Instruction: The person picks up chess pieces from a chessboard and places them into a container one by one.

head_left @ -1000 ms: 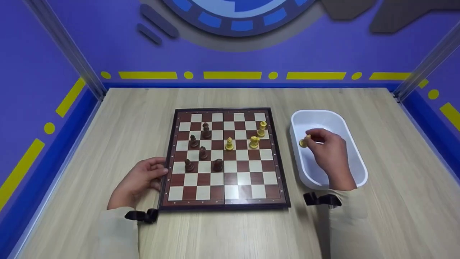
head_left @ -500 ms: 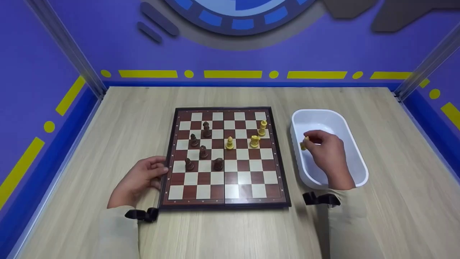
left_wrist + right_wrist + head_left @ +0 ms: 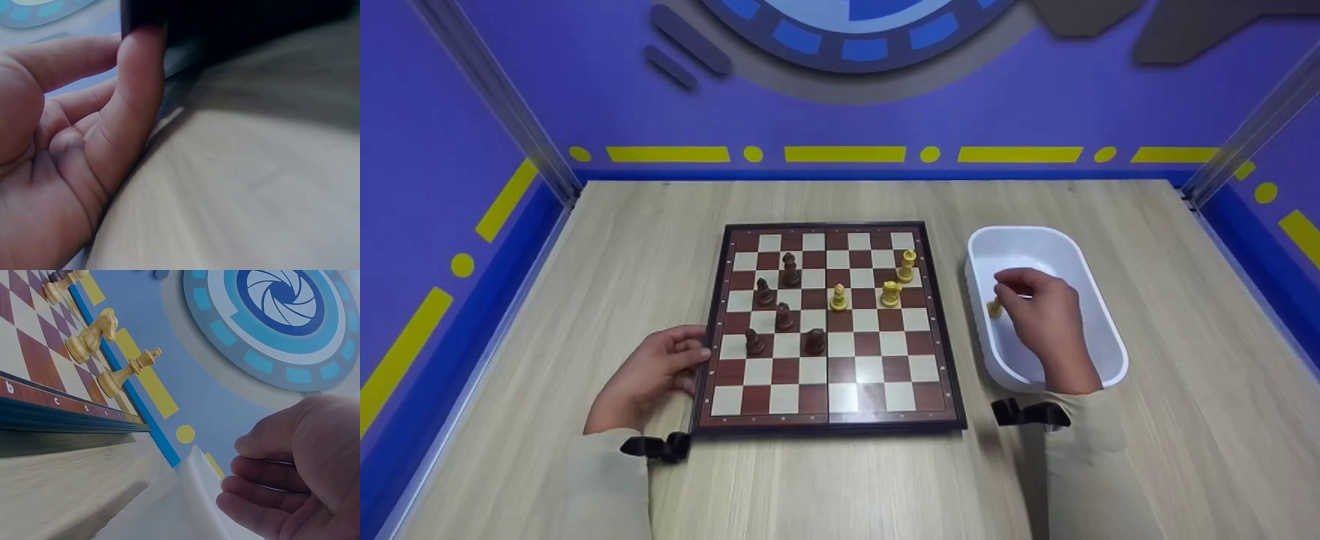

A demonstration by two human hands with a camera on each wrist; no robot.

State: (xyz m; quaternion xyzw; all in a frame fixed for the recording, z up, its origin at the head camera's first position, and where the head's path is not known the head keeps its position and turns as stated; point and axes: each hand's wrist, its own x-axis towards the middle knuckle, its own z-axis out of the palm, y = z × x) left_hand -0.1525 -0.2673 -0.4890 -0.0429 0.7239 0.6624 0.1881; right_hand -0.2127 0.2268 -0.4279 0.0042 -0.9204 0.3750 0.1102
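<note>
A chessboard (image 3: 867, 368) carries several dark chess pieces (image 3: 784, 316) on its left half. To their right stand a gold king (image 3: 907, 266), a gold knight (image 3: 891, 295) and another gold piece (image 3: 838, 298). My left hand (image 3: 649, 379) rests at the board's left edge, thumb and fingertips against its side. Over the white plastic tub (image 3: 1099, 315) my right hand (image 3: 1042, 319) keeps its fingers loosely bent. Just below its fingertips shows a small gold chess piece (image 3: 995, 309), partly hidden by the thumb. In the right wrist view nothing sits between the fingers.
The board and tub stand on a light wooden table (image 3: 840, 487), with a strip of tabletop between them. Blue panels (image 3: 840, 124) with yellow markings close off the back and both sides.
The small gold chess piece has swung from slanted to more upright and sunk below my right fingertips, out of their pinch. My left hand and the board have stayed in place.
</note>
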